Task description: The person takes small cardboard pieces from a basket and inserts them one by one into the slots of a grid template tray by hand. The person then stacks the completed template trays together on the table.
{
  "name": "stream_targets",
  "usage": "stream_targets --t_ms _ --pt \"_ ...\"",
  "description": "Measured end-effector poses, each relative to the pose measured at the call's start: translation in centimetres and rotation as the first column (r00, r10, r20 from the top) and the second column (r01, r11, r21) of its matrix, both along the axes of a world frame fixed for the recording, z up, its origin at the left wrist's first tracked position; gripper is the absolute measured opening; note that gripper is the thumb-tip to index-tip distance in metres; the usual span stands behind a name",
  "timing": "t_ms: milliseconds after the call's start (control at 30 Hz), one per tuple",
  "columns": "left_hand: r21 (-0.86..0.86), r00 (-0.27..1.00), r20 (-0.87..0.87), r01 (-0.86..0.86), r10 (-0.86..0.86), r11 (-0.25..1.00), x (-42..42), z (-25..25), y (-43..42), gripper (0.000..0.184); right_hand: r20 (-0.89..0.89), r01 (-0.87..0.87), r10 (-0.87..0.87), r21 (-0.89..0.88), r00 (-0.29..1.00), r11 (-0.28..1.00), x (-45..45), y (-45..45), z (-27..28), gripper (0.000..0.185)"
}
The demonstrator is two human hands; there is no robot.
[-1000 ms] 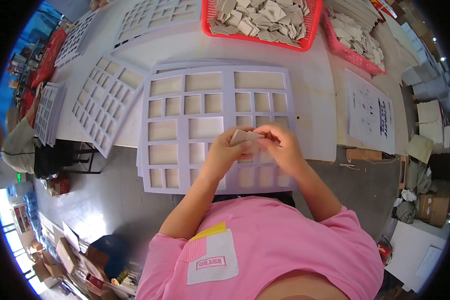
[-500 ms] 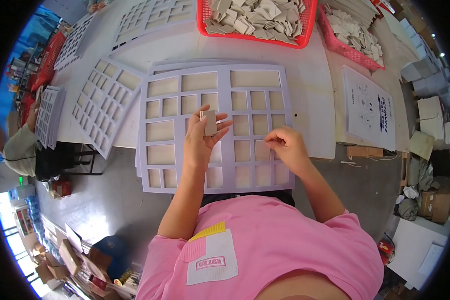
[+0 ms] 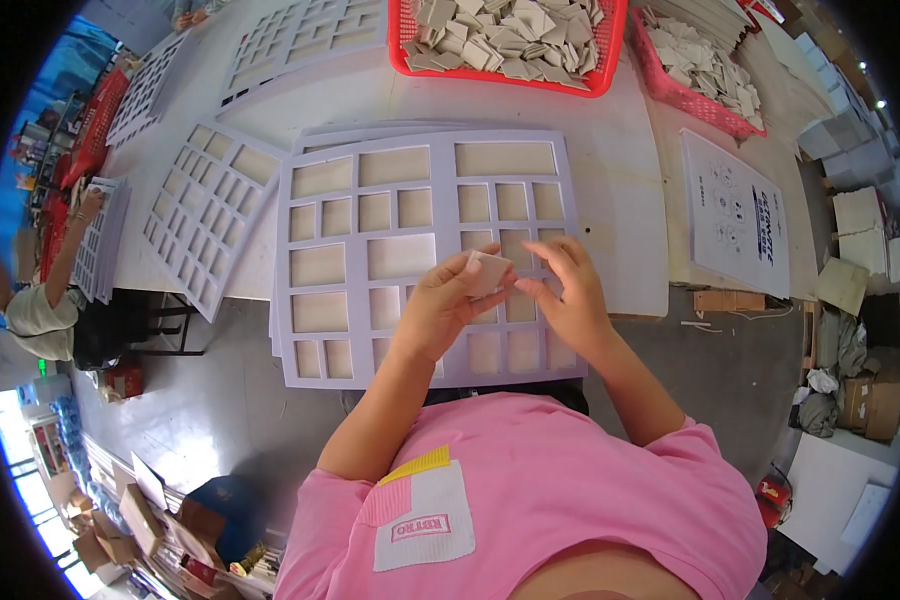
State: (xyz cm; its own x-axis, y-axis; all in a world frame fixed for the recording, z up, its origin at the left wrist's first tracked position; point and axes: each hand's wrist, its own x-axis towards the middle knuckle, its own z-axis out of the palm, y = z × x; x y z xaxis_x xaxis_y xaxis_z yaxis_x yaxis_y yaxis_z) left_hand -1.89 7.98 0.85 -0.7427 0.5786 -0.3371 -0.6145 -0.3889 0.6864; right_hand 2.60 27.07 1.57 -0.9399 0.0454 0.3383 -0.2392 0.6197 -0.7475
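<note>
My left hand is closed on a small stack of cardboard pieces, held above the middle of a white frame board. The board has rows of rectangular openings of several sizes, with beige backing showing in them. Close on the right of the pieces, my right hand has its thumb and fingers apart, with nothing visible between them. Both hands hide part of the board's lower middle openings. More boards lie stacked beneath this one.
A red basket of cardboard pieces stands at the table's far side, beside a pink basket of similar pieces. Another frame board lies tilted on the left. Printed sheets lie at right. A person works at the far left.
My left hand has moved right and down with the pieces, now tilted. My right hand has risen from the board's lower right opening, and its fingers have spread. The person at left has reached forward.
</note>
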Motion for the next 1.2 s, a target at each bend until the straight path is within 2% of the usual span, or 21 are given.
stream_targets --t_ms 67,200,267,300,367,400,467,500,533,633,733,833,933,1033,1133,1200 --pt "0.053 0.997 0.000 0.073 -0.073 0.996 0.3 0.1 0.6 0.047 -0.102 -0.054 0.060 0.055 0.993 0.997 0.0 -0.6 0.6 0.034" --pt "0.258 0.988 0.136 0.037 -0.074 0.966 0.7 -0.6 1.3 0.047 -0.227 -0.053 0.074 0.100 0.971 0.994 0.2 -0.7 -0.1 0.031" --pt "0.342 0.975 0.200 0.022 -0.096 0.939 1.0 0.2 1.4 0.046 -0.223 -0.009 0.006 -0.014 0.975 1.000 0.4 0.0 -0.7 0.026" --pt "0.258 0.979 0.202 -0.022 -0.032 0.966 1.1 0.3 1.4 0.044 -0.217 0.013 -0.029 -0.072 0.976 0.997 0.5 0.5 -0.8 0.024" --pt "0.084 0.977 0.191 -0.110 0.092 0.990 1.3 0.4 1.4 0.040 0.056 0.126 -0.115 -0.279 0.992 0.952 0.2 1.9 0.2 0.018" --pt "-0.013 0.990 0.091 -0.109 0.110 0.994 1.2 0.4 1.2 0.037 0.194 0.201 -0.137 -0.364 0.971 0.910 0.1 2.8 0.5 0.015" --pt "-0.201 0.986 -0.118 -0.138 0.116 0.970 0.6 0.3 0.2 0.032 0.273 0.208 -0.118 -0.326 0.955 0.922 -0.1 4.5 0.2 0.012" --pt "-0.206 0.977 -0.167 -0.168 0.134 0.964 0.3 0.2 -0.4 0.030 0.312 0.208 -0.108 -0.308 0.944 0.929 0.0 5.3 0.1 0.010" --pt "-0.211 0.965 -0.213 -0.198 0.153 0.957 0.1 0.0 -1.0 0.029 0.409 0.158 -0.018 -0.313 0.912 0.936 0.2 5.9 0.0 0.009" --pt "-0.240 0.930 -0.294 -0.294 0.219 0.925 -0.2 0.1 -2.4 0.025 0.487 0.084 0.060 -0.270 0.871 0.959 1.2 6.0 -1.0 0.011" --pt "-0.264 0.901 -0.335 -0.370 0.275 0.891 -0.3 -0.1 -3.6 0.019 0.461 0.036 0.089 -0.257 0.883 0.966 1.7 5.7 -0.9 0.013" --pt "-0.290 0.890 -0.359 -0.393 0.282 0.873 -0.1 0.7 -4.4 0.020 0.381 -0.030 0.079 -0.131 0.921 0.991 1.9 5.4 -0.9 0.014" --pt "-0.290 0.882 -0.356 -0.417 0.308 0.861 -0.2 0.7 -4.9 0.021 0.288 -0.011 0.028 -0.061 0.957 0.998 2.3 4.6 -1.4 0.025" --pt "-0.347 0.881 -0.385 -0.416 0.276 0.841 -0.1 0.7 -5.4 0.019 0.242 0.135 -0.150 0.079 0.959 0.988 2.8 4.0 -1.9 0.042" --pt "-0.325 0.860 -0.434 -0.426 0.266 0.844 0.4 0.7 -5.4 0.015 0.248 0.188 -0.161 -0.089 0.955 0.978 3.5 3.5 -3.0 0.053" --pt "-0.347 0.866 -0.435 -0.415 0.248 0.841 0.5 0.4 -5.4 0.013 0.268 0.233 -0.159 -0.269 0.950 0.934 4.0 2.6 -4.8 0.055"
